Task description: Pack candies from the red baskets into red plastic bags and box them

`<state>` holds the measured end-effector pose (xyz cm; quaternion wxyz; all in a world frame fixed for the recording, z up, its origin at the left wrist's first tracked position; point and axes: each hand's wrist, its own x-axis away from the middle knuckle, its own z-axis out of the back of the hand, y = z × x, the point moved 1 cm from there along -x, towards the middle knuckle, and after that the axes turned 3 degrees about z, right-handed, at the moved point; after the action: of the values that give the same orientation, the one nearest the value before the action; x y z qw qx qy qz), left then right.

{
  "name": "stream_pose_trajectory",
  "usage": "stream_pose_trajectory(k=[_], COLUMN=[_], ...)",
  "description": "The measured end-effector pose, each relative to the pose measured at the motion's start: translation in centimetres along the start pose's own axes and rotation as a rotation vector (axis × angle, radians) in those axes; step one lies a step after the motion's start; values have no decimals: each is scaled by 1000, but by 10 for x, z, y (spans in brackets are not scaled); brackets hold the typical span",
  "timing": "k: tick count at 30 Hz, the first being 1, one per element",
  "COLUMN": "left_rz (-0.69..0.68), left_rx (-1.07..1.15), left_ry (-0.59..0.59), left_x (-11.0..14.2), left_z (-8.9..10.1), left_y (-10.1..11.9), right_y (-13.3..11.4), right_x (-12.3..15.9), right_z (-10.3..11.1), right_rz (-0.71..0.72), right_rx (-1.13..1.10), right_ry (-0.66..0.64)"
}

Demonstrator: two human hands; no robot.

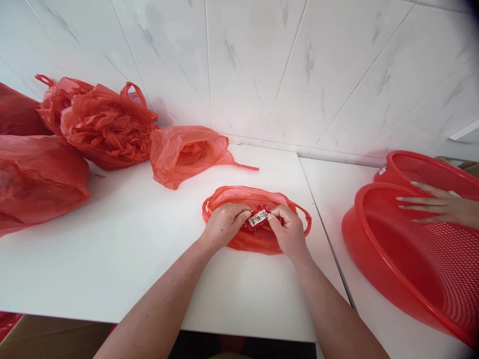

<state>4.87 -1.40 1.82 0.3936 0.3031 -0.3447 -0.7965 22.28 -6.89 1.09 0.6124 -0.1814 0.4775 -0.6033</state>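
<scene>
Between my two hands is a small red packet [258, 218] with a white label bearing dark characters. The fingertips of my left hand [225, 224] pinch its left end, and my right hand [289, 229] pinches the right end. Both hands are over the mouth of an open red plastic bag [254, 245] that lies on the white table. More red and gold bits show inside the bag under the packet, partly hidden by my fingers. The bag's handle loops lie out to either side.
A crumpled red bag [187, 154] and several fuller red bags [108, 124] stand at the left by the tiled wall. Two red plastic baskets [389, 264] stand on the right, with another person's hand [441, 203] over them. A seam divides the tabletops.
</scene>
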Motion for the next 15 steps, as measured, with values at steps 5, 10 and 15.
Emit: stream_pose_trajectory(k=[5,10,15], left_rz=[39,135,149], left_rx=[66,242,352], left_ry=[-35,-40,11], left_x=[0,1,4], left_z=[-6,-13,-17], left_y=[-1,-6,-4], right_y=[0,0,-2], right_x=[-2,0,2], right_z=[2,-1,-5], right_rz=[-44,-41,-82], right_rx=[-14,-63,-137], right_ry=[31,5,-60])
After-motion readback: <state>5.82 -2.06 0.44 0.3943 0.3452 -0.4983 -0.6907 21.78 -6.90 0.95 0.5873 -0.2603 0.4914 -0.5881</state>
